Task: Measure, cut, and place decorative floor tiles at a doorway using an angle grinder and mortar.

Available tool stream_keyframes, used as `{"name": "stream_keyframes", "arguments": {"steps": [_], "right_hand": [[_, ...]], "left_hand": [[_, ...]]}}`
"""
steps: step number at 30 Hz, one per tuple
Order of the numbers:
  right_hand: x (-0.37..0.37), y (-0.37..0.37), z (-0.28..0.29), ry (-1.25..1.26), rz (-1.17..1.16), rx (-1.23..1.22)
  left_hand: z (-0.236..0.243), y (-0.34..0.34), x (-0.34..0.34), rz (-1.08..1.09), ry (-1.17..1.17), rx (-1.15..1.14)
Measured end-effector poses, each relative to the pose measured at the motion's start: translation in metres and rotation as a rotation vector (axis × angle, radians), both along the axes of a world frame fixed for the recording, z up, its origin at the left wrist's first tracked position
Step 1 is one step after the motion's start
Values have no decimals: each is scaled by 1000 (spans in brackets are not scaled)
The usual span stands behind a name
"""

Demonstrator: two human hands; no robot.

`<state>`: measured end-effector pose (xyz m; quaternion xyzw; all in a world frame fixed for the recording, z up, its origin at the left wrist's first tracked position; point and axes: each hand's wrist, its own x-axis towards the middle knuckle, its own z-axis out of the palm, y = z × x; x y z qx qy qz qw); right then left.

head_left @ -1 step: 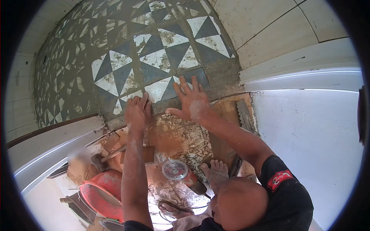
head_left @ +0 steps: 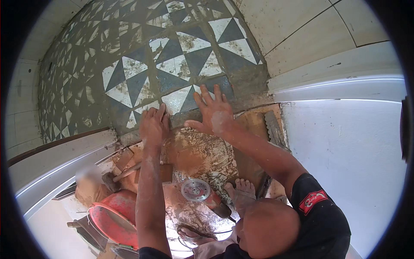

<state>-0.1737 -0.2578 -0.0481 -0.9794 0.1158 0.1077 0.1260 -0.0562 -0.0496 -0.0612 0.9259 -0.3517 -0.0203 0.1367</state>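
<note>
My right hand (head_left: 214, 111) lies palm down with its fingers spread on a patterned blue and white floor tile (head_left: 176, 101) at the near edge of the tiled floor. At the left side of that tile, my left hand (head_left: 154, 122) has its fingers bent and close together, fingertips touching the tile edge. Whatever may be under those fingers is hidden. Beyond both hands, more blue and white tiles (head_left: 127, 82) lie smeared with grey mortar. A strip of mortar (head_left: 189, 116) runs along the near side.
An angle grinder (head_left: 211, 200) with a round disc rests on the dirty floor by my feet. At left are a hammer (head_left: 111, 181) and a red bucket (head_left: 114, 218). A notched trowel (head_left: 274, 127) lies at right, beside a white wall (head_left: 345, 142).
</note>
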Motion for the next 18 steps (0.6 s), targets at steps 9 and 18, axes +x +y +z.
{"name": "stream_keyframes", "arguments": {"steps": [9, 18], "right_hand": [[0, 13, -1, 13, 1, 12], [8, 8, 5, 72, -26, -8]], "left_hand": [[0, 5, 1, -2, -1, 87], [-9, -2, 0, -39, -105, 77]]}}
